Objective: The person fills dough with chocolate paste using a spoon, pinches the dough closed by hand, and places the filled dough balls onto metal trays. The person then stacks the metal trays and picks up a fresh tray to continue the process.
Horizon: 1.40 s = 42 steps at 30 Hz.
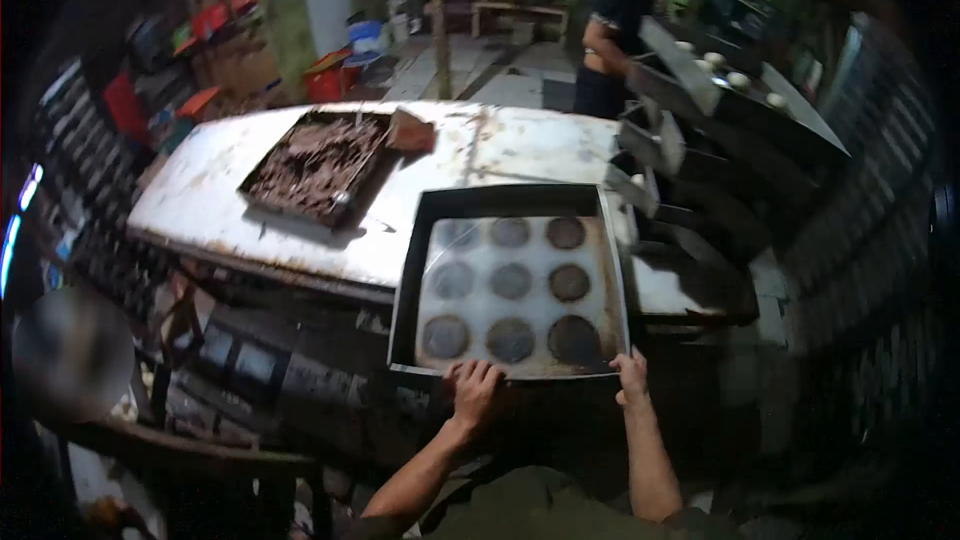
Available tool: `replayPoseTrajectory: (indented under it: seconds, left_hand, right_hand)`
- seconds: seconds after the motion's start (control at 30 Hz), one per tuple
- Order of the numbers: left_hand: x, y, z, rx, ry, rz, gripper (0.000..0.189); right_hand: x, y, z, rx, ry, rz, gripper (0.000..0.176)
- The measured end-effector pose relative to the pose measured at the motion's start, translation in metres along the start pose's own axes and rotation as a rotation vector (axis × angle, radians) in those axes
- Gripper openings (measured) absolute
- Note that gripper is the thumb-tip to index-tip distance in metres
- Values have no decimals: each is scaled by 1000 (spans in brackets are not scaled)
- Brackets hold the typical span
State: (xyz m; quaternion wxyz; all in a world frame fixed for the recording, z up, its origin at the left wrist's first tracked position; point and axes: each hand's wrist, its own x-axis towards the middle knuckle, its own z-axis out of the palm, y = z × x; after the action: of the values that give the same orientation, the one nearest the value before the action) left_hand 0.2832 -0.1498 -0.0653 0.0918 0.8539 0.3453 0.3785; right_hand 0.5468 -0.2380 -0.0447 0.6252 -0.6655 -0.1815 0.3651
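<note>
A square, high-sided baking tray (537,252) is tilted toward me over the front edge of the table. Rows of several dark round marks cover its pale bottom. My left hand (474,390) is closed over the near rim, left of its middle. At the near right corner, my right hand (631,377) grips the same rim. Part of the fingers of both hands is hidden by the tray wall. Farther left on the table lies another tray (252,172), filled with brown, crumbly stuff (318,162).
The long white table (195,185) runs across in front of me. A reddish-brown block (411,132) touches the filled tray. Stacked metal trays (690,155) crowd the right end, some with round pale pieces (738,80). Behind them stands a person (612,35). A wooden post (438,20) rises beyond.
</note>
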Motion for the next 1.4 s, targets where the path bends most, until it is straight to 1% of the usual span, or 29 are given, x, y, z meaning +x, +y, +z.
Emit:
replayPoseTrajectory:
  seconds: [0.1,0.13,0.17,0.2,0.23,0.27,0.3,0.33,0.37,0.4,0.43,0.47,0.5,0.53,0.6,0.67,0.73,0.77,0.8,0.87,0.93,1.0,1.07,1.1,1.13,1.23,1.27,1.33,1.4]
  left_hand:
    - [-15,1,19,66,99,-23,11]
    - [-14,-8,32,112,119,-28,10]
    - [-5,-24,51,138,169,11,11]
    - [18,-28,57,109,129,4,14]
    - [49,-12,41,91,137,-2,17]
    - [69,-29,62,1,118,4,18]
    - [93,-47,75,-76,110,107,18]
    - [113,-58,82,-300,113,126,19]
    - [126,-63,82,-447,213,216,24]
    - [128,-66,73,-454,297,242,24]
    - [118,-53,47,-396,398,215,25]
    - [104,-55,34,-367,413,203,24]
    - [78,-55,18,-407,350,100,23]
    - [49,-61,12,-319,397,45,21]
    - [-30,-84,-9,-276,479,-163,19]
    - [-130,-101,-20,-194,575,-701,19]
    - [-221,-98,-48,110,672,-1092,20]
    - [-254,-97,-56,-47,922,-1268,20]
    - [-276,-96,-72,-82,1017,-1443,19]
    - [-297,-108,-91,73,1187,-1456,18]
    - [-286,-140,-116,113,1205,-1563,17]
    - [-273,-194,-121,-56,1201,-1355,18]
    - [-226,-233,-151,-1,893,-1372,20]
    - [-218,-260,-159,61,781,-1269,21]
    - [-207,-287,-166,48,784,-1249,21]
    - [-178,-370,-186,-10,1139,-1086,22]
    - [-155,-381,-202,1,1211,-1064,21]
    - [-129,-412,-219,131,1365,-947,22]
    - [-111,-435,-230,108,1543,-929,23]
  right_hand:
    - [5,2,-11,-35,-81,-90,50]
    - [44,39,-20,-118,40,-121,53]
    - [62,31,-13,-105,57,-158,47]
    - [66,-6,-8,-110,-103,-161,37]
    - [68,-36,6,-141,-65,-136,25]
    - [78,-57,19,-255,88,26,31]
    - [125,-41,14,-167,41,34,35]
    - [215,10,-10,-37,-39,115,36]
    - [208,-3,-6,-164,-229,-322,25]
    - [277,24,-25,-131,-408,-426,34]
    - [239,-13,0,-135,-743,-554,48]
    - [236,-23,4,-210,-901,-425,61]
    - [194,-50,29,-195,-577,-127,53]
    - [126,-56,60,-328,-114,-494,48]
    - [125,-49,67,-281,-138,-374,47]
    - [123,-41,84,-261,-153,-348,47]
    - [123,-30,103,-248,-141,-329,46]
    - [124,-23,112,-243,-135,-310,46]
    - [126,-17,121,-223,-129,-296,45]
    - [130,-1,139,-171,-102,-264,45]
    - [129,12,159,-128,-64,-246,44]
    - [132,29,180,-43,-51,-201,44]
    - [139,47,204,66,-48,-160,44]
    - [145,55,221,119,-63,-159,43]
    - [152,58,240,172,-87,-159,43]
    - [195,60,325,325,-251,-166,42]
    - [179,32,381,419,-201,-73,37]
    - [253,59,464,-177,-192,-1327,43]
    - [202,-18,582,-536,-429,-1216,28]
